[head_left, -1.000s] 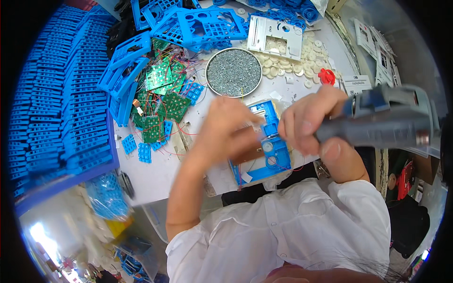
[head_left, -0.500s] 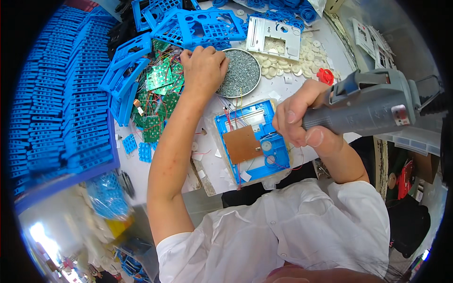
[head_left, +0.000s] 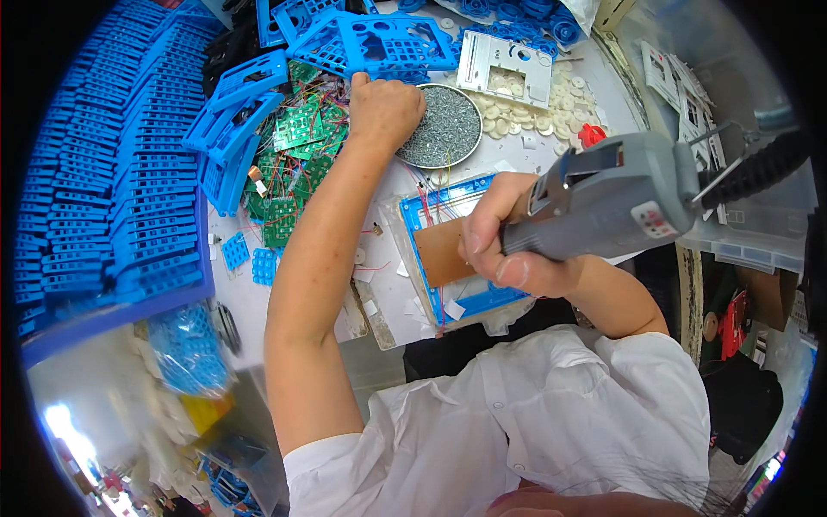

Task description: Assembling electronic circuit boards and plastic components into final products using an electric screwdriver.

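The white tabletop [head_left: 504,153] is messy. The left hand [head_left: 385,110] dips curled fingers into a round screw dish [head_left: 448,131]. The right hand [head_left: 504,241] grips a grey power screwdriver [head_left: 616,196] tight.

A white worktable [head_left: 258,297] carries stacked blue plastic frames [head_left: 103,189] on the left, with bright light at lower left.

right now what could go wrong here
The left hand reaches into the round dish of small screws at the crowded bench edge; a knock could spill them into the green circuit boards and loose wires. The right hand holds the grey power screwdriver over the blue frame unsteadied, so the frame might shift or the tip slip.
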`<control>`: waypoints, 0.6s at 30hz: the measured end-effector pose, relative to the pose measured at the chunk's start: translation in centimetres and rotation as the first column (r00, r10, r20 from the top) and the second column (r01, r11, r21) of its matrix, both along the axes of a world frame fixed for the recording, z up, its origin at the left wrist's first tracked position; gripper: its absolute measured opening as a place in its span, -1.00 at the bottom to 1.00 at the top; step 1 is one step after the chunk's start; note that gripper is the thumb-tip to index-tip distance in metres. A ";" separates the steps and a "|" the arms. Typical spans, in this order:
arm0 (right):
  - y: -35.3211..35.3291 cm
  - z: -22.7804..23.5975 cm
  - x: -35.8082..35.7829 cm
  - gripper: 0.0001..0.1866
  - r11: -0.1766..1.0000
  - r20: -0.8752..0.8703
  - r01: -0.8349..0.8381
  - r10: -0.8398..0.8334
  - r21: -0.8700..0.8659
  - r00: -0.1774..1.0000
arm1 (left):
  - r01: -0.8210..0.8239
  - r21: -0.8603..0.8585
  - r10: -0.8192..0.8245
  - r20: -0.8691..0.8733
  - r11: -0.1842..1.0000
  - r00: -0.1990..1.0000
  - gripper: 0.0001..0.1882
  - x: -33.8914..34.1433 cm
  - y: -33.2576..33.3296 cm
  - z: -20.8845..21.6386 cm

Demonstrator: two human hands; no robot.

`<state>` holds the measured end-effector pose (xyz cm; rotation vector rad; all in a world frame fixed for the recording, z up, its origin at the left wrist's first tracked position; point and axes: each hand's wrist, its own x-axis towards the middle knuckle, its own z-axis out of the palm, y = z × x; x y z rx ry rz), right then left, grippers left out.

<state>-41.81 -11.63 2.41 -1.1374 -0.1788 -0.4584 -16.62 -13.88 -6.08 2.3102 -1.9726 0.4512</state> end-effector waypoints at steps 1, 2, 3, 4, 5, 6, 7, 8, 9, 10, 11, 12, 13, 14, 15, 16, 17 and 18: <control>0.2 -0.1 0.1 -0.66 1.000 0.000 -0.015 0.015 -0.003 1.000 | 0.003 -0.010 -0.003 0.003 1.000 1.000 -0.75 0.1 0.0 0.0; 0.3 -0.2 0.1 -0.66 1.000 -0.013 -0.028 0.028 -0.006 1.000 | 0.007 -0.021 -0.006 0.006 1.000 1.000 -0.76 0.3 -0.1 0.1; 0.4 -0.2 0.1 -0.67 0.999 -0.023 -0.036 0.035 -0.019 0.999 | 0.026 -0.081 -0.024 0.023 0.996 0.999 -0.78 0.4 -0.2 -0.1; 0.6 -0.4 0.1 -0.68 0.999 -0.033 -0.045 0.044 -0.031 0.999 | 0.045 -0.139 -0.039 0.041 0.989 0.998 -0.79 0.5 -0.2 -0.4; 0.6 -0.5 0.1 -0.68 0.997 -0.040 -0.048 0.046 -0.054 0.998 | 0.064 -0.196 -0.053 0.060 0.979 0.997 -0.81 0.6 -0.2 -0.6; 0.7 -0.6 0.1 -0.68 0.996 -0.046 -0.057 0.054 -0.071 0.997 | 0.070 -0.211 -0.056 0.073 0.975 0.996 -0.82 0.7 -0.3 -0.9; 0.7 -0.8 0.0 -0.69 0.994 -0.051 -0.067 0.063 -0.087 0.997 | 0.076 -0.223 -0.058 0.086 0.972 0.995 -0.82 0.7 -0.3 -0.8; 0.8 -1.0 0.0 -0.69 0.992 -0.056 -0.083 0.078 -0.097 0.995 | 0.082 -0.235 -0.060 0.100 0.968 0.993 -0.83 0.7 -0.2 -0.7; 0.9 -1.3 0.1 -0.70 0.990 -0.051 -0.093 0.088 -0.103 0.995 | 0.087 -0.245 -0.063 0.102 0.966 0.993 -0.83 0.8 0.0 -0.6; 1.1 -1.5 0.0 -0.70 0.989 -0.049 -0.098 0.093 -0.109 0.994 | 0.095 -0.256 -0.070 0.102 0.962 0.992 -0.84 0.7 0.1 -0.4; 1.3 -1.8 0.1 -0.71 0.989 -0.038 -0.097 0.094 -0.111 0.995 | 0.101 -0.266 -0.076 0.102 0.959 0.992 -0.84 0.7 0.4 -0.1; 1.4 -2.0 0.1 -0.71 0.988 -0.033 -0.101 0.098 -0.115 0.995 | 0.091 -0.279 -0.073 0.074 0.956 0.995 -0.84 0.7 0.6 0.1; 1.6 -2.2 0.1 -0.72 0.987 -0.028 -0.105 0.102 -0.119 0.994 | 0.079 -0.292 -0.069 0.046 0.953 0.997 -0.85 0.6 0.9 0.8; 1.6 -2.4 0.1 -0.72 0.986 -0.028 -0.113 0.111 -0.125 0.993 | 0.065 -0.305 -0.063 0.018 0.950 0.998 -0.85 0.4 1.4 1.4; 1.7 -2.5 0.1 -0.72 0.984 -0.029 -0.123 0.120 -0.130 0.992 | 0.065 -0.332 -0.087 -0.053 0.941 0.995 -0.86 0.1 2.1 1.8; 1.7 -2.7 0.2 -0.72 0.980 -0.018 -0.120 0.119 -0.158 0.993 | 0.064 -0.361 -0.115 -0.123 0.930 0.986 -0.86 -1.1 3.2 3.1; 1.7 -2.8 0.3 -0.72 0.976 -0.004 -0.117 0.118 -0.184 0.993 | 0.061 -0.389 -0.144 -0.189 0.919 0.971 -0.87 -2.2 4.7 4.1; 1.8 -2.8 0.3 -0.72 0.973 -0.006 -0.120 0.121 -0.200 0.993 | 0.050 -0.349 -0.178 -0.347 0.936 0.921 -0.90 -3.2 6.8 4.9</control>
